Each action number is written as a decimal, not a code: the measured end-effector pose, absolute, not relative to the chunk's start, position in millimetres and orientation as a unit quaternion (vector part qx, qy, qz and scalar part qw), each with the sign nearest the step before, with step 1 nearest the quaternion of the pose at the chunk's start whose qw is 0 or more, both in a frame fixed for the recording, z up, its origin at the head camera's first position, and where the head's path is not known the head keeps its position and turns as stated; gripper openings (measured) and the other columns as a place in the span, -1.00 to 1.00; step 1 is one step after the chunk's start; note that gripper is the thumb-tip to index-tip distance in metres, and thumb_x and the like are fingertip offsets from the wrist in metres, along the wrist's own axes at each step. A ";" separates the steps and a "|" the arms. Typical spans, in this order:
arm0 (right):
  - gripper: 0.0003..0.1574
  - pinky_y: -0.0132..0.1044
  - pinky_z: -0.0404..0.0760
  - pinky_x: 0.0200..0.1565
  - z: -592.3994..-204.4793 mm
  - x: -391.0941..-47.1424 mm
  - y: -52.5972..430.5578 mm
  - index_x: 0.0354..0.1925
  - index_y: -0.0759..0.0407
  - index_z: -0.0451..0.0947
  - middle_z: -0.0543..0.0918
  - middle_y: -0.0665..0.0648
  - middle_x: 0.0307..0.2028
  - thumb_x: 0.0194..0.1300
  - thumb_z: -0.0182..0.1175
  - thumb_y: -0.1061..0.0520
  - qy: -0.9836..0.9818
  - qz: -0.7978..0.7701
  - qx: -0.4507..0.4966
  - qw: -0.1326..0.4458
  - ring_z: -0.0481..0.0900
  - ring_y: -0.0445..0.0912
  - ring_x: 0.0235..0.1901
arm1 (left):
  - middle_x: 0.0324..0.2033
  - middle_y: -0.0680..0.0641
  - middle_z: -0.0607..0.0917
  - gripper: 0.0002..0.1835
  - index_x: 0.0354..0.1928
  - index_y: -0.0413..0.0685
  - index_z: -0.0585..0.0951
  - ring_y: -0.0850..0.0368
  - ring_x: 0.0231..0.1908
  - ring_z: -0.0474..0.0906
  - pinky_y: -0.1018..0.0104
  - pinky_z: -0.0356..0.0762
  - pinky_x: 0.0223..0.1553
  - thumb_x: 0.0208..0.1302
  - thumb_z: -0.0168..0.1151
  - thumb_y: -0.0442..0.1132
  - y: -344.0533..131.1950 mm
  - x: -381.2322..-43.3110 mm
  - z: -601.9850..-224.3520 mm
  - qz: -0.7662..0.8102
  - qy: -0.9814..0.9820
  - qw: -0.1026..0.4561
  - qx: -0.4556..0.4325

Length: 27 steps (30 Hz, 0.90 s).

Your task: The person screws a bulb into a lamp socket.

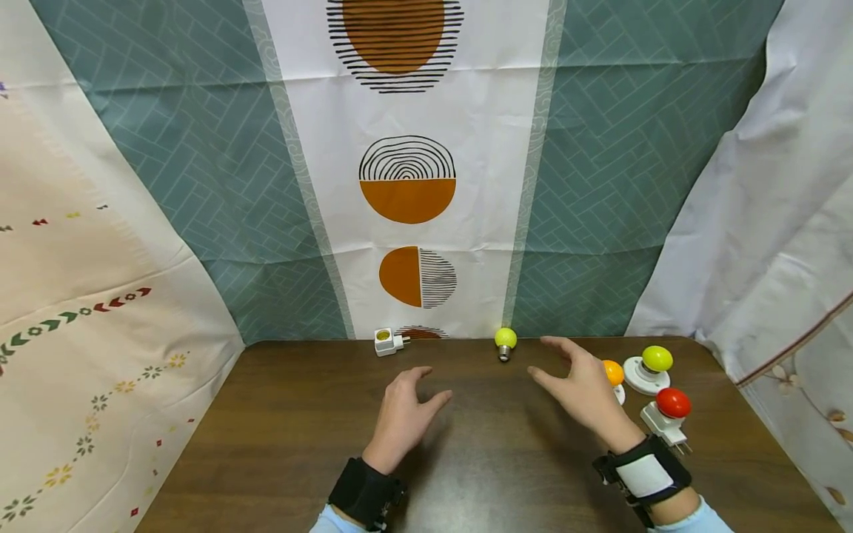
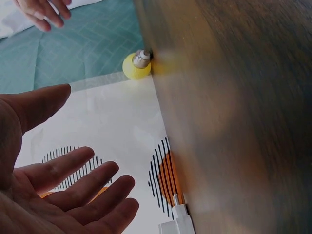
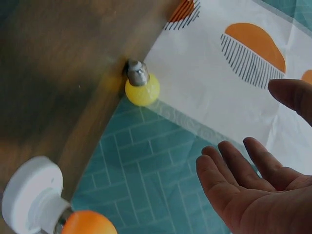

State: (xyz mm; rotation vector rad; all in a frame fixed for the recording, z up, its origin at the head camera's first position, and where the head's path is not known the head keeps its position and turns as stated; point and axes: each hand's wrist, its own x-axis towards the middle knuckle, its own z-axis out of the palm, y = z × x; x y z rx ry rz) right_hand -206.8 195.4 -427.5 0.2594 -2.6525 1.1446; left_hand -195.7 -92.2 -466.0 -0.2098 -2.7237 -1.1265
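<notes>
Both hands hover above the wooden table with nothing held. My left hand (image 1: 403, 414) has its fingers and thumb spread apart. Beyond it, at the table's far edge, lies a white plug-in lamp socket (image 1: 386, 342) with metal pins. My right hand (image 1: 581, 381) is spread the same way, to the right of a loose yellow-green light bulb (image 1: 505, 340) with a metal screw base. That bulb also shows in the left wrist view, as a yellow bulb (image 2: 135, 67), and in the right wrist view (image 3: 142, 90). Neither hand touches the bulb or the socket.
Right of my right hand are an orange bulb (image 1: 613, 372) in a white round holder, partly hidden by the hand, a yellow-green bulb (image 1: 657, 359) in a round holder (image 1: 641, 379), and a red bulb (image 1: 673, 403) in a plug-in socket (image 1: 660, 426). Patterned cloth (image 1: 600, 185) hangs behind the table.
</notes>
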 end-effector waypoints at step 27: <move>-0.31 -0.03 0.41 0.04 -472.9 -208.2 174.7 0.09 0.12 0.50 0.52 0.06 0.05 0.08 0.30 -0.21 -0.927 0.352 0.123 0.028 0.41 -0.03 0.09 | 0.13 -0.18 0.44 -0.22 0.21 -0.21 0.38 -0.06 0.12 0.34 0.06 0.32 0.09 0.03 0.35 0.12 -143.2 -245.0 -455.7 -0.343 -0.932 0.117 -0.009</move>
